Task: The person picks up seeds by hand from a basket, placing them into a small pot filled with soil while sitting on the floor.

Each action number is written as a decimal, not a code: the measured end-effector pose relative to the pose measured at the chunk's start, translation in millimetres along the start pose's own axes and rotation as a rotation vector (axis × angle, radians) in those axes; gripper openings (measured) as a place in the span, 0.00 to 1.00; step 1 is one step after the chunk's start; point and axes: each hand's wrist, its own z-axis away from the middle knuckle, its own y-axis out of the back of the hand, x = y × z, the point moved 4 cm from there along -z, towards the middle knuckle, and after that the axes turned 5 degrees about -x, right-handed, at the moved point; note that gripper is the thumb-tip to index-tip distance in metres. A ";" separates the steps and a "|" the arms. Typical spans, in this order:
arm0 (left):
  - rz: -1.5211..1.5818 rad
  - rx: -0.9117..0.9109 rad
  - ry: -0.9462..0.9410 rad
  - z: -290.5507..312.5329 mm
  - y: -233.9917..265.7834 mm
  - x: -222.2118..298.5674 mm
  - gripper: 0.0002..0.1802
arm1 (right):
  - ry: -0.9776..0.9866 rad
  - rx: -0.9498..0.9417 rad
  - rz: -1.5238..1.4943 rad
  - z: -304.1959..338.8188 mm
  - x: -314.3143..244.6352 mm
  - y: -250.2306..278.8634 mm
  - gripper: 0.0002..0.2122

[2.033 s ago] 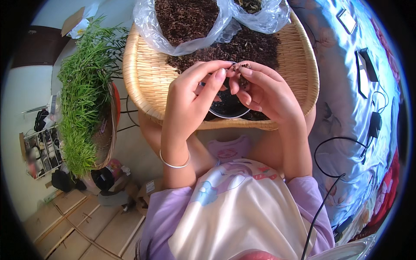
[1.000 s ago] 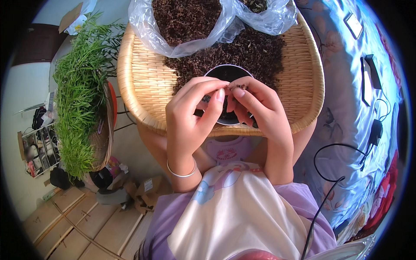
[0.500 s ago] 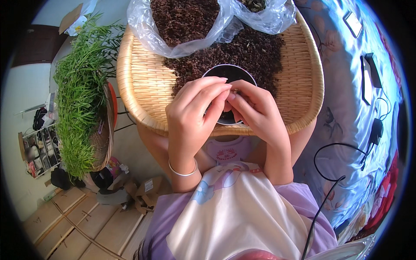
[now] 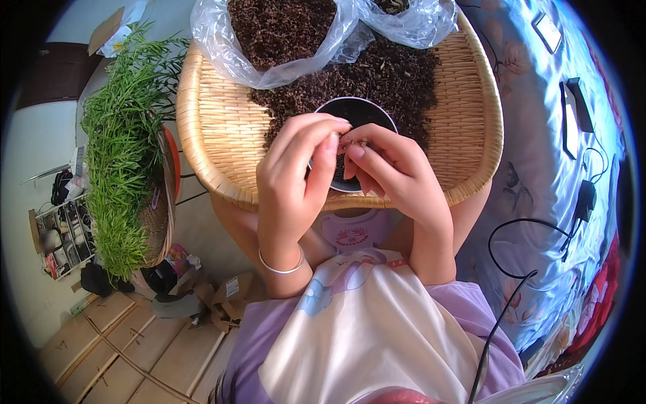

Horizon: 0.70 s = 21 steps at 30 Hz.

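Both hands meet above a dark-inside bowl with a pale rim (image 4: 356,101), which stands on a woven wicker tray (image 4: 464,128) over my lap. My right hand (image 4: 398,160) is closed, thumb against fingers, pinching a small brownish dried plant bit (image 4: 363,143). My left hand (image 4: 296,158) is closed too, its fingertips bent in beside the right fingers; whatever they hold is too small to make out. Around the bowl lies a heap of dark reddish-brown dried plant bits (image 4: 397,77). The hands hide the bowl's near left part.
A clear plastic bag (image 4: 269,79) of the same dark bits sits open at the tray's far side, a second clear bag (image 4: 424,30) beside it. Left stands a basket of green leafy stems (image 4: 124,155). Flowered blue bedding (image 4: 531,195) with a black cable (image 4: 494,252) lies right.
My left thumb has drawn back from the right fingers, leaving a small gap between the hands. The brown bit in my right hand now shows more. The bowl and bags stay put.
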 end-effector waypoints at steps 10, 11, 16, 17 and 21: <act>0.232 -0.084 0.210 0.7 3.7 0.8 0.08 | -0.024 -0.081 -0.150 1.7 -0.3 0.1 0.10; 0.223 -0.060 0.172 0.4 4.1 0.3 0.08 | -0.022 -0.095 -0.166 1.7 -0.5 -1.0 0.11; 0.175 0.000 0.098 -0.2 6.1 -2.3 0.07 | -0.058 -0.173 -0.299 4.2 -2.8 -1.0 0.12; 0.169 0.006 0.100 0.1 6.6 -2.5 0.06 | -0.072 -0.194 -0.332 4.6 -3.2 -1.1 0.12; 0.142 0.026 0.102 0.4 7.6 -2.4 0.06 | -0.103 -0.196 -0.388 5.9 -2.7 -1.6 0.14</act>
